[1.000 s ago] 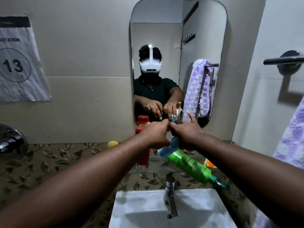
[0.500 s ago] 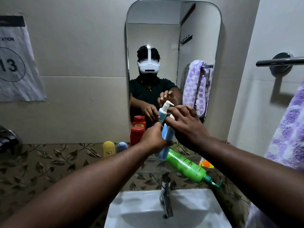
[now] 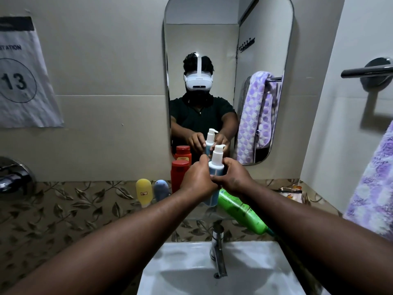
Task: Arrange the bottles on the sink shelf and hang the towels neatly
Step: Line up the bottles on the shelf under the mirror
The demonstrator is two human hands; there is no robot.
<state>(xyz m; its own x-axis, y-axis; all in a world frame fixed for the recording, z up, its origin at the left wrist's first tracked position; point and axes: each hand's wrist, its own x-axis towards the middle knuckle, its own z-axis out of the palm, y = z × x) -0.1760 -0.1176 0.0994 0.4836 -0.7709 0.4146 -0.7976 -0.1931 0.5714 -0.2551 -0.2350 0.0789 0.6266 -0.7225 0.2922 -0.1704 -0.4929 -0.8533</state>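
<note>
standing the blue pump bottle (image 3: 215, 170) upright on the shelf, left hand (image 3: 196, 179) and right hand (image 3: 235, 179) wrapped around it; next, right the fallen green bottle (image 3: 241, 210).

Bare forearms; dark shirt, white headset reflected.

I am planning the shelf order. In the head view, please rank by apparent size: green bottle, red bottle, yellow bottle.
1. green bottle, lying down and nearest the camera, so its lead is unsure
2. red bottle, partly hidden by the left hand
3. yellow bottle
</note>
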